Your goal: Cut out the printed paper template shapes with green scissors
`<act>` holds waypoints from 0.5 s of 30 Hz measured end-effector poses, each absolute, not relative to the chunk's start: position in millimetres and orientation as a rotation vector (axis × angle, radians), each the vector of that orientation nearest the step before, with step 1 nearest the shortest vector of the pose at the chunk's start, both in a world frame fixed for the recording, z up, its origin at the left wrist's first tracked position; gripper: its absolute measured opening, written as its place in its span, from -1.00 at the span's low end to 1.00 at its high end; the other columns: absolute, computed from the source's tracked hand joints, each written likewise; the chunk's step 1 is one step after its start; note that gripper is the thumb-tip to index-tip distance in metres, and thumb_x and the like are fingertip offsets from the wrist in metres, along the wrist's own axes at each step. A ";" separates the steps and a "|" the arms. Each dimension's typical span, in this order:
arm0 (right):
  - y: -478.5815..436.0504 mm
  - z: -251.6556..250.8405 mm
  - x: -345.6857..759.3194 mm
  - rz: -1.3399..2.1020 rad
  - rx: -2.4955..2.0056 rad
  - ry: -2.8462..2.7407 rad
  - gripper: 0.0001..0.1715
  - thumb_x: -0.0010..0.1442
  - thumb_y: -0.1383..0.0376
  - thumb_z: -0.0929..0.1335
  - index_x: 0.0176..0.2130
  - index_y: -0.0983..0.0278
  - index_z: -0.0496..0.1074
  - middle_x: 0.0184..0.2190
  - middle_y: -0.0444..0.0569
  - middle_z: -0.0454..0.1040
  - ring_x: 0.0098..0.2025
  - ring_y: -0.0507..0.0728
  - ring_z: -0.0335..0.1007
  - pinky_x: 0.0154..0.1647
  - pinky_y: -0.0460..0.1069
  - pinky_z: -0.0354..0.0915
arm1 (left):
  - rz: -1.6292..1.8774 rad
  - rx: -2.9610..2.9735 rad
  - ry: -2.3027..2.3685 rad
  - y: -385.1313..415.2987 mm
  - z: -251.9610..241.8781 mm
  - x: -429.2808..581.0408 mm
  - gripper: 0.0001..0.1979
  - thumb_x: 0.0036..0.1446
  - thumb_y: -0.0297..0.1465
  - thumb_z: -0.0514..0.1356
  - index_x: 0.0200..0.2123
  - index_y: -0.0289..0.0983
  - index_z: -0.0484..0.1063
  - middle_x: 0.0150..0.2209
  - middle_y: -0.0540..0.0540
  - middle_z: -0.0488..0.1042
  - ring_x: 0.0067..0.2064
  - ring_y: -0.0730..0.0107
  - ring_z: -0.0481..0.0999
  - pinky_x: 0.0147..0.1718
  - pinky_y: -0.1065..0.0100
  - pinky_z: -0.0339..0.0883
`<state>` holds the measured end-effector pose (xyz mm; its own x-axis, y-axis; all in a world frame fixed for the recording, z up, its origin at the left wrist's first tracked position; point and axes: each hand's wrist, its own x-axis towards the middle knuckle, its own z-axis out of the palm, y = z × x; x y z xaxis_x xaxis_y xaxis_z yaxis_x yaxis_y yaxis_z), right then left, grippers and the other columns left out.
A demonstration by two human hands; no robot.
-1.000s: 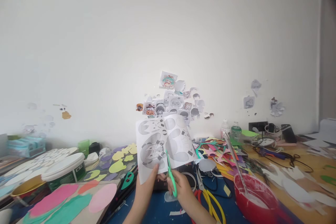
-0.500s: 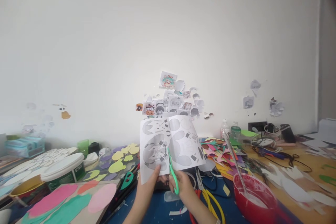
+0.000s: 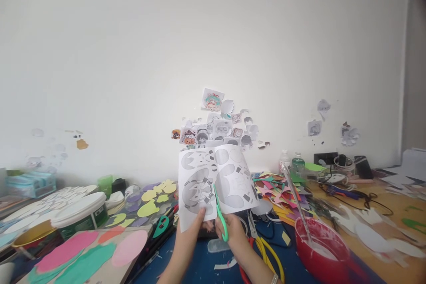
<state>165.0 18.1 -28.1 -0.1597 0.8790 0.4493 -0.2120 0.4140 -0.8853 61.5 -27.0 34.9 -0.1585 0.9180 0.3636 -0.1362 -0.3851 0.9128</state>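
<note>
A white paper sheet (image 3: 196, 191) printed with grey shapes and a cartoon figure stands raised in front of me, slit up from its lower edge. My left hand (image 3: 199, 221) grips its lower left part, thumb on the front and fingers behind. Green-handled scissors (image 3: 221, 219) are in my right hand (image 3: 229, 227), their blades in the slit between the sheet's left and right parts. The right part of the paper bends away from the blades. Below, a larger pair of scissors (image 3: 252, 226) and a yellow-and-red cable-like loop (image 3: 271, 259) lie on the blue surface (image 3: 196, 266).
To the right stands a red pot (image 3: 322, 248) holding white paste and a stick. Colored paper scraps (image 3: 279, 195) pile behind it. At left are a lidded tub (image 3: 80, 211) and pink and green cutouts (image 3: 71, 248). Paper drawings (image 3: 216, 128) cover part of the wall.
The scissors and my right hand have shifted slightly right and the blades sit a little higher in the slit. The sheet's right part has tilted a bit. My left hand keeps its hold.
</note>
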 end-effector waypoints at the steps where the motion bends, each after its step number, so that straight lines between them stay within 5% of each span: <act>1: 18.3 -28.4 164.4 1.084 -0.655 -1.382 -0.44 -0.17 -0.15 0.32 -0.64 0.29 0.27 -0.85 -0.23 0.07 -0.80 -0.07 -0.08 -0.78 -0.11 -0.09 | 1.642 1.301 0.954 -28.3 35.9 61.2 -0.68 -0.19 -0.16 0.21 -0.51 -0.33 0.36 -0.75 -0.06 0.38 -0.67 0.35 0.38 -0.61 0.37 0.31; 10: -2.4 -10.9 166.4 1.074 -0.654 -1.468 -0.31 -0.10 -0.23 0.21 -0.76 0.30 0.23 -0.83 -0.14 0.14 -0.71 -0.02 0.06 -0.66 -0.11 0.06 | 1.689 1.167 1.020 -23.9 32.9 57.7 -0.64 -0.24 -0.17 0.23 -0.41 -0.32 0.34 -0.73 -0.02 0.39 -0.64 0.28 0.41 -0.57 0.31 0.34; 15: -19.5 0.1 176.5 1.285 -0.545 -1.468 -0.44 0.10 -0.07 0.19 -0.40 0.38 0.38 -0.73 -0.14 0.26 -0.65 -0.03 0.12 -0.57 -0.13 0.04 | 1.741 1.233 1.121 -26.3 36.4 47.6 -0.67 -0.21 -0.17 0.22 -0.43 -0.30 0.37 -0.64 -0.07 0.47 -0.52 0.20 0.49 -0.43 0.27 0.38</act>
